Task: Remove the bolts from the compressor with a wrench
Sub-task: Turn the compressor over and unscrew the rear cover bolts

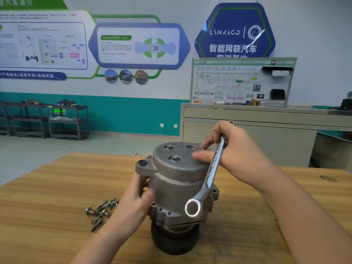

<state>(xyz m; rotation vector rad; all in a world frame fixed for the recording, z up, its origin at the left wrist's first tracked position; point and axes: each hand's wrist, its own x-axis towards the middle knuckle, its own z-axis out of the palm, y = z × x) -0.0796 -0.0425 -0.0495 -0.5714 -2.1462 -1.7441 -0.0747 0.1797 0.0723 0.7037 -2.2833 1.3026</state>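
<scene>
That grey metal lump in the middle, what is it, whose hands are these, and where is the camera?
There is one picture, taken by a camera worn on a person's head, looking forward and down, so you see that person's own two arms. No robot is here.

The grey lump is a car compressor, standing on its black pulley end on a wooden table. The left hand holds its side to steady it. The right hand grips a shiny wrench by its upper end, with the thumb lying on the compressor's top; the ring end hangs free in front of the body, on no bolt.

Loose bolts already taken out lie on the table to the left. Two bolt heads still show on top.
</scene>
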